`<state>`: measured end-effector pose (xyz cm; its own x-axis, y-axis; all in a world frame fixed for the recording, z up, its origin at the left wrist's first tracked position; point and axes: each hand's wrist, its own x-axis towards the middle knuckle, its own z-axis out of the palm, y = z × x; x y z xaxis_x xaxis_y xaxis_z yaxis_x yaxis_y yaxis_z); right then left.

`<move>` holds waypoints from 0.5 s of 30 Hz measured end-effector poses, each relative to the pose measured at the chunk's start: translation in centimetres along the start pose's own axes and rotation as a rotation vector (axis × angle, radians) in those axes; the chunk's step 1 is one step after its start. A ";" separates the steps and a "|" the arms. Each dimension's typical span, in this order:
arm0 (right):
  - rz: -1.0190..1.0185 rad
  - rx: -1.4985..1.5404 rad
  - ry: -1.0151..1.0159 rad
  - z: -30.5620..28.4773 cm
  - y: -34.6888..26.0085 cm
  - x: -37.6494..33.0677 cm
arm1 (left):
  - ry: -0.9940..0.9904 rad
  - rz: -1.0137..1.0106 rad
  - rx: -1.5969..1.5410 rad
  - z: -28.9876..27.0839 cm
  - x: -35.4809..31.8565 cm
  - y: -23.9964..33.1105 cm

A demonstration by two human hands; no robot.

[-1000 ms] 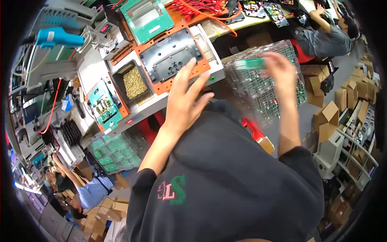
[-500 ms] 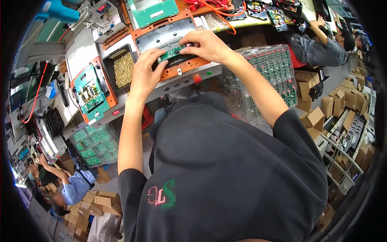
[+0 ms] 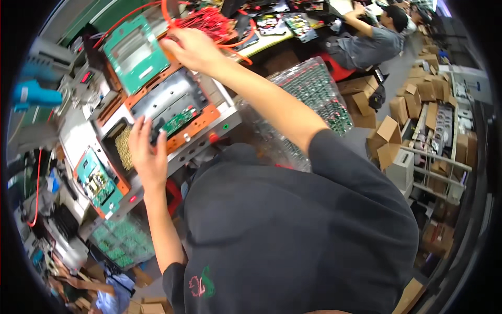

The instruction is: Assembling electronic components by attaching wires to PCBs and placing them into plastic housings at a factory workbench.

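My left hand [image 3: 148, 157] has its fingers apart, close to the left end of a green circuit board [image 3: 179, 121]. That board lies along the near side of a black tray [image 3: 168, 94] set in an orange fixture [image 3: 206, 119]. Stretched to the far side, my right hand [image 3: 194, 49] has curled fingers at the right edge of a teal plate with a window [image 3: 148, 73]. Red wires and an orange hose are close by it. What those fingers hold, if anything, is hidden.
Left of the fixture are a bin of brass-coloured small parts [image 3: 124, 148] and a teal fixture with a populated board [image 3: 99, 186]. Red wires [image 3: 209, 23] lie at the back. Plastic-wrapped boards [image 3: 314, 99] stand right of the bench. A co-worker [image 3: 368, 44] sits beyond.
Both hands have come off the circuit board, which stays in the tray. My right hand has moved away to the teal plate's edge; the left has opened. The whole view has turned.
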<state>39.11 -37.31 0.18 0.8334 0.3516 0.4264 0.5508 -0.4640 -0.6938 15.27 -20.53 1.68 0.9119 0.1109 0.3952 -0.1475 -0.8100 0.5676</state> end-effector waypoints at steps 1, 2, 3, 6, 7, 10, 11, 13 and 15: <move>0.274 0.020 -0.184 0.6 0.2 2.5 | -0.001 -0.112 -0.139 -0.1 1.0 0.8; 0.329 0.022 -0.119 2.7 3.2 4.2 | -0.013 -0.214 -0.275 0.1 2.1 1.7; 0.409 0.029 -0.210 3.7 3.7 6.0 | -0.001 -0.336 -0.515 0.8 2.9 2.0; 0.599 0.496 -0.228 4.5 1.7 8.0 | -0.014 -0.643 -1.042 1.2 5.5 1.5; 0.573 0.718 -0.188 4.4 1.0 8.1 | -0.037 -0.739 -1.241 1.0 6.1 1.3; 0.428 1.133 -0.182 2.3 -1.6 4.7 | -0.053 -0.917 -1.498 -0.1 5.4 -1.2; 0.331 0.988 -0.235 0.3 -3.3 1.9 | -0.010 -0.985 -1.461 -0.6 5.2 -0.8; 0.152 0.652 -0.315 -3.2 -5.5 -3.6 | -0.078 -1.080 -1.158 -1.4 3.6 -0.9; 0.002 0.342 -0.348 -3.7 -4.9 -8.8 | -0.335 -0.990 -0.714 -2.4 2.2 -0.2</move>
<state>29.28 -41.18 1.98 0.7374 0.6289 0.2465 0.4544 -0.1918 -0.8699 16.41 -18.77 4.18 0.7863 0.2544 -0.5630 0.5737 0.0377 0.8182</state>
